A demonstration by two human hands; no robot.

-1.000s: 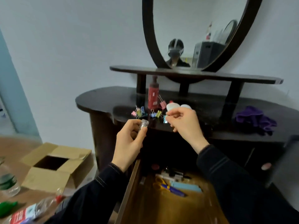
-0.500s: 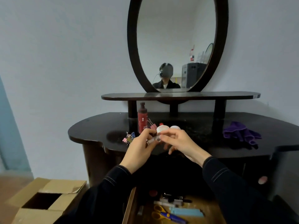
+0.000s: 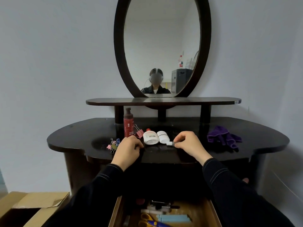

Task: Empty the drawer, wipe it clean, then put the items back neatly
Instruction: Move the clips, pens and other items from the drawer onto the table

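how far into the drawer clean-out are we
Early, still emptying. Done: binder clips, a red bottle and two white bottles sit on the dresser top. In hand: right hand sets down a small vial. Left: scissors and more remain in the drawer; purple cloth lies unused.

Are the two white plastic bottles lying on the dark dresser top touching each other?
Touching. The head view shows the larger white plastic bottle and the smaller white bottle lying side by side, no gap visible.
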